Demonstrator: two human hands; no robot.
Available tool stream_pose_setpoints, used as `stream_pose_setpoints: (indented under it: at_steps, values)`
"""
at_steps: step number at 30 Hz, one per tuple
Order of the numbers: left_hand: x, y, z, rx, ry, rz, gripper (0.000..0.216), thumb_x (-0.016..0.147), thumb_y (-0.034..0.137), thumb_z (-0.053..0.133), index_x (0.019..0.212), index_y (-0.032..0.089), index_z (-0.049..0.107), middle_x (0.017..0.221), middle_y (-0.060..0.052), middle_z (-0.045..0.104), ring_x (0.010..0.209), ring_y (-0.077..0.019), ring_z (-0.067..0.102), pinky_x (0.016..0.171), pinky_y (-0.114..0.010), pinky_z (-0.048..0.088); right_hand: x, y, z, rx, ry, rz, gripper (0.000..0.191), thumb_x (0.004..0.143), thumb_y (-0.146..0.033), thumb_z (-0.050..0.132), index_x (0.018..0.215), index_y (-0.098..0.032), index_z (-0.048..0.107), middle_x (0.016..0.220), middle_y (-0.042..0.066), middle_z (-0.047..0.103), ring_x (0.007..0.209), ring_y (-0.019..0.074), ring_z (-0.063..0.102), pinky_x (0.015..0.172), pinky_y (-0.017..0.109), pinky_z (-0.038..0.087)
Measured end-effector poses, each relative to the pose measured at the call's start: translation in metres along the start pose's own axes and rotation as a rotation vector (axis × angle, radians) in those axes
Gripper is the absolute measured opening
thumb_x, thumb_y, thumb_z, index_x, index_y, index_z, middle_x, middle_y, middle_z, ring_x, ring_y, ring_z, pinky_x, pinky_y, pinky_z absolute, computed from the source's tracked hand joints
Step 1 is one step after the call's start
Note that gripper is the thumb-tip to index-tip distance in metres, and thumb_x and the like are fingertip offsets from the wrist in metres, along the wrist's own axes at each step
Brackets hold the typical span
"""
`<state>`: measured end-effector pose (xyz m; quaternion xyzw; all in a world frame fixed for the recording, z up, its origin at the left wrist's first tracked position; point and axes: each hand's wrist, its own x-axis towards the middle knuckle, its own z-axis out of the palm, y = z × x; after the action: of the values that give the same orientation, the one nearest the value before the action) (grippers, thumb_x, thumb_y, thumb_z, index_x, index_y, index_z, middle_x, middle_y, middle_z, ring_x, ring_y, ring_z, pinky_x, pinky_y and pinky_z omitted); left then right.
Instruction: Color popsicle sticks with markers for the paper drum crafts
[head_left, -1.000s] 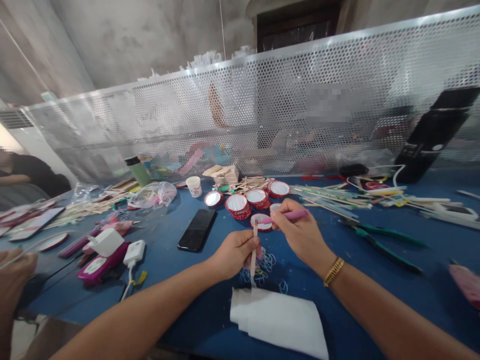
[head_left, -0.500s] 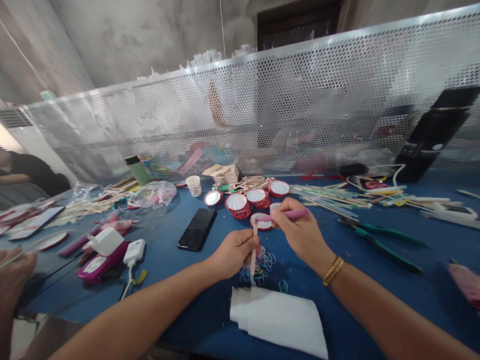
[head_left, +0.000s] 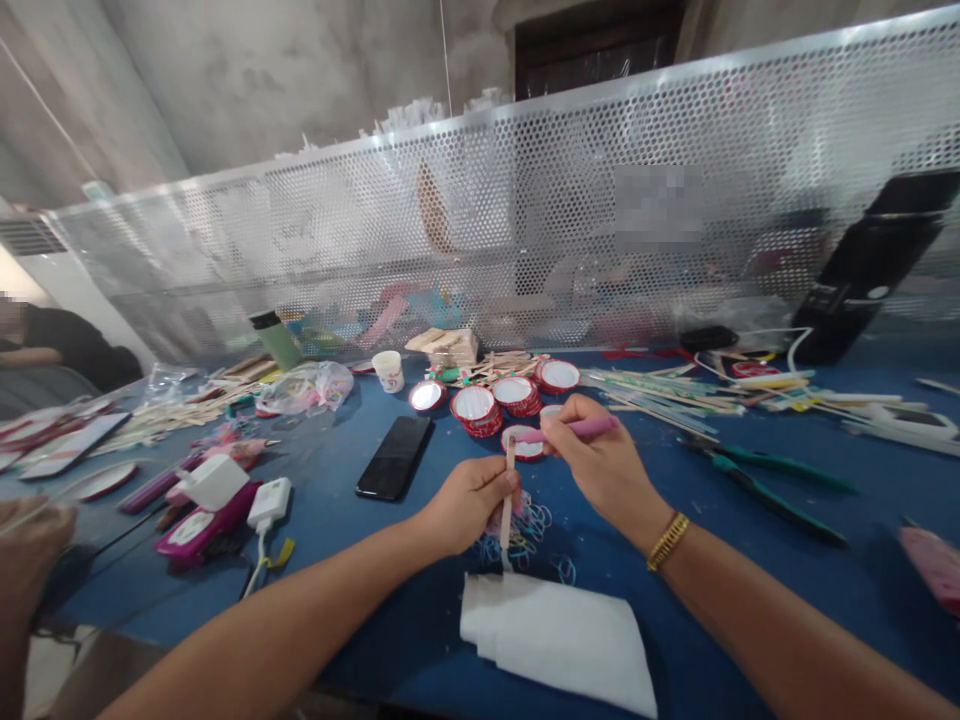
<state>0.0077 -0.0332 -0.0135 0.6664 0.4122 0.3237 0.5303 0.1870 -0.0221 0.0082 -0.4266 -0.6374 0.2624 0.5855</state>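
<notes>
Reaching in on a slanting forearm with the left hand (head_left: 469, 505). Gripping in its curled fingers a narrow, flat, pale wooden stick (head_left: 511, 456), tilted only slightly, with one end above the fingers and the other below. Coming in from the opposite side with the right hand (head_left: 596, 455), bent inward, a gold-coloured linked bracelet (head_left: 667, 543) around the wrist. Pinching in its fingers a slim, pink-purple, pen-like tool (head_left: 596, 427), almost level and aimed at the stick's upper end; impossible to tell whether touching or just short. Hidden: most of the left fingertips, curled under, and the tool's middle, under the right fingers. Partly covered by the right fingertips, a small round whitish thing (head_left: 551, 412), unclear in kind. Just beyond the left fingers, a round, white-faced, red-rimmed piece (head_left: 529, 451), overlapped by the tool. Below the left fingers, a tangle of thin multicoloured loops (head_left: 534, 525), partly screened. Nearer, a folded white sheet (head_left: 559, 640), hard to separate from the stick's lower end.
</notes>
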Motion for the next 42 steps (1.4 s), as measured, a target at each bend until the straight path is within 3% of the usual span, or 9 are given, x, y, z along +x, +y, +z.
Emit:
stream_pose_setpoints:
  at_steps: [42]
  values:
    - [-0.0029, 0.0053, 0.0031, 0.007, -0.044, -0.002, 0.051, 0.081, 0.067, 0.055, 0.067, 0.018, 0.049, 0.048, 0.007, 0.037, 0.043, -0.0081, 0.033, 0.044, -0.022, 0.025, -0.0012, -0.0028, 0.001, -0.001, -0.012, -0.024, 0.026, 0.086, -0.032, 0.058, 0.063, -0.022, 0.05, 0.063, -0.001, 0.057, 0.065, 0.0156, 0.056, 0.066, 0.029, 0.042]
